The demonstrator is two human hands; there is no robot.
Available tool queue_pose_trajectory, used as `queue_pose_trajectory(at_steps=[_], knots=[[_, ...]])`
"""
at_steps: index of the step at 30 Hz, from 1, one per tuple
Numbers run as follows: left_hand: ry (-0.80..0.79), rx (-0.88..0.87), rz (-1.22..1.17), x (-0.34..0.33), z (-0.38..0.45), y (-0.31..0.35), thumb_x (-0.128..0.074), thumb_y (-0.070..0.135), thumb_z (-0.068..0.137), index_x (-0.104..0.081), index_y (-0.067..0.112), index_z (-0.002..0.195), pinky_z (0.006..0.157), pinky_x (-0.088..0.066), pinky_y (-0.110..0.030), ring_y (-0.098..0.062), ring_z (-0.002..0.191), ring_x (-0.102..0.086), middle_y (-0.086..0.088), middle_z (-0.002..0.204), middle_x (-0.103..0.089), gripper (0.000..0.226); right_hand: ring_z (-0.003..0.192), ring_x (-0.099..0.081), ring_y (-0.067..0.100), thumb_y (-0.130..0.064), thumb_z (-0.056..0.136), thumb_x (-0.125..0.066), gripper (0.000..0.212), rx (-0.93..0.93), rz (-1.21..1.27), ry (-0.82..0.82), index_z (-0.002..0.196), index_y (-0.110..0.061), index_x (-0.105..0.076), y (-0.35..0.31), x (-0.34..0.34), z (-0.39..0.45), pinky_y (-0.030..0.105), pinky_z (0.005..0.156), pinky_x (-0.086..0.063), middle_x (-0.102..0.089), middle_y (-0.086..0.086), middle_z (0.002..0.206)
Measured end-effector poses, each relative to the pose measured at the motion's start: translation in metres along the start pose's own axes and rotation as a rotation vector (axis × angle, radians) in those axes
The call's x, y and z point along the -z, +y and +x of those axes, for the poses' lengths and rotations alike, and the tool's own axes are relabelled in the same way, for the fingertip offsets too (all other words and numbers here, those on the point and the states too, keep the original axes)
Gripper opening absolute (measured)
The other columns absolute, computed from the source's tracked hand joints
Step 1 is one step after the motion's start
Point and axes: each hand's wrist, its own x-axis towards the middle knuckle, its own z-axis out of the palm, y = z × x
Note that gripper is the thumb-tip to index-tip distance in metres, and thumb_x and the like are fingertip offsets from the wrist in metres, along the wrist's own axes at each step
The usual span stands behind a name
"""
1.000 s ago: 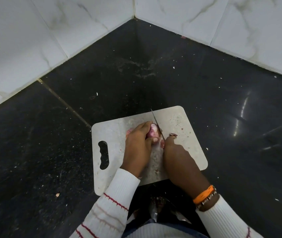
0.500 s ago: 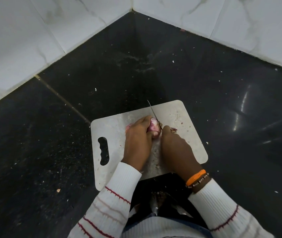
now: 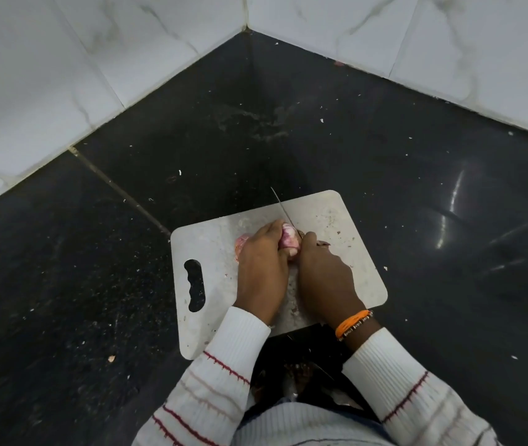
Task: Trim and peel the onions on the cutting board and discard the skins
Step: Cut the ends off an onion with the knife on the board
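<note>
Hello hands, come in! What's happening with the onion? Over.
Left hand grips onion on cutting board. Right hand holds knife against it. Nothing blocking.

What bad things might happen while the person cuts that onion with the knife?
1. The left hand grips the onion with its fingers right beside the knife blade, so a slip might nick a finger.
2. The onion is small and round, so it may roll under the blade.
3. The cutting board lies on a shiny black counter, so hard pressing might make it slide.
</note>
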Motion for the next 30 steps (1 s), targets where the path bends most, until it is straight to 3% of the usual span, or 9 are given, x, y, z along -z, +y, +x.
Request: queue_pose_trajectory(at_steps=[4, 8, 12, 15, 18, 21, 25, 28, 30], knots=[[0.007, -0.005, 0.022, -0.001, -0.006, 0.002, -0.053, 0.012, 0.094, -0.043, 0.014, 0.139, 0.108, -0.029, -0.023, -0.017, 0.129, -0.044, -0.002, 0.142, -0.048, 0.047, 0.082, -0.063, 0.025, -0.018, 0.096, -0.039, 0.026, -0.014, -0.057, -0.001, 0.12, -0.01, -0.036, 0.008, -0.002, 0.002, 0.032, 0.065, -0.048, -0.063, 0.01, 0.099], [0.029, 0.0, 0.033, 0.0, -0.004, 0.002, -0.058, 0.014, 0.091, -0.046, 0.015, 0.137, 0.105, -0.032, -0.022, -0.015, 0.127, -0.046, 0.0, 0.139, -0.052, 0.047, 0.081, -0.061, 0.025, -0.016, 0.095, -0.04, 0.024, 0.003, -0.052, -0.027, 0.119, -0.011, -0.037, 0.01, 0.004, 0.002, 0.03, 0.062, -0.042, -0.061, 0.011, 0.1], [0.051, -0.023, 0.096, 0.001, -0.003, -0.002, -0.063, 0.022, 0.088, -0.052, 0.019, 0.132, 0.095, -0.04, -0.027, -0.019, 0.118, -0.047, 0.001, 0.131, -0.058, 0.045, 0.064, -0.048, 0.016, -0.019, 0.097, -0.035, 0.013, 0.034, 0.046, -0.046, 0.107, -0.012, -0.039, 0.013, 0.008, 0.001, 0.025, 0.052, -0.03, -0.054, 0.007, 0.087], [0.049, -0.039, 0.129, 0.004, -0.001, -0.005, -0.069, 0.026, 0.083, -0.055, 0.019, 0.127, 0.09, -0.041, -0.025, -0.018, 0.115, -0.047, 0.001, 0.127, -0.059, 0.046, 0.071, -0.049, 0.018, -0.019, 0.098, -0.035, 0.013, 0.07, 0.131, -0.07, 0.106, -0.012, -0.042, 0.017, 0.01, 0.0, 0.027, 0.055, -0.033, -0.057, 0.009, 0.091], [-0.062, -0.013, 0.011, 0.01, 0.004, -0.006, -0.074, 0.024, 0.078, -0.053, 0.019, 0.119, 0.084, -0.039, -0.018, -0.015, 0.109, -0.051, 0.001, 0.12, -0.059, 0.046, 0.077, -0.048, 0.017, -0.018, 0.098, -0.037, 0.017, 0.063, 0.229, -0.074, 0.111, -0.011, -0.046, 0.02, 0.013, -0.003, 0.026, 0.06, -0.034, -0.059, 0.011, 0.098], [-0.21, 0.018, -0.131, 0.015, 0.007, -0.007, -0.064, 0.015, 0.087, -0.044, 0.019, 0.115, 0.079, -0.042, -0.02, -0.014, 0.1, -0.055, -0.004, 0.118, -0.058, 0.035, 0.08, -0.047, 0.015, -0.017, 0.098, -0.037, 0.021, 0.061, 0.251, -0.058, 0.114, -0.01, -0.048, 0.021, 0.011, -0.006, 0.024, 0.068, -0.035, -0.06, 0.011, 0.103], [-0.194, -0.012, -0.123, 0.01, 0.007, -0.007, -0.057, 0.009, 0.09, -0.04, 0.015, 0.117, 0.079, -0.04, -0.019, -0.012, 0.098, -0.051, -0.002, 0.115, -0.051, 0.033, 0.079, -0.047, 0.014, -0.019, 0.099, -0.033, 0.024, 0.058, 0.228, -0.051, 0.117, -0.011, -0.047, 0.022, 0.01, -0.007, 0.023, 0.069, -0.036, -0.061, 0.011, 0.104], [-0.188, -0.037, -0.148, -0.001, 0.007, -0.006, -0.066, 0.009, 0.084, -0.037, 0.013, 0.118, 0.074, -0.04, -0.01, -0.01, 0.102, -0.045, -0.005, 0.123, -0.042, 0.045, 0.074, -0.046, 0.014, -0.021, 0.098, -0.035, 0.023, 0.084, 0.21, 0.006, 0.116, -0.012, -0.045, 0.022, 0.01, -0.006, 0.022, 0.057, -0.032, -0.06, 0.01, 0.099], [-0.097, -0.036, -0.194, -0.009, 0.007, -0.007, -0.071, 0.011, 0.08, -0.037, 0.014, 0.121, 0.081, -0.042, -0.011, -0.011, 0.108, -0.045, -0.005, 0.126, -0.039, 0.053, 0.075, -0.046, 0.015, -0.021, 0.098, -0.036, 0.024, 0.097, 0.218, 0.032, 0.119, -0.013, -0.044, 0.022, 0.011, -0.004, 0.025, 0.059, -0.032, -0.061, 0.009, 0.099]])
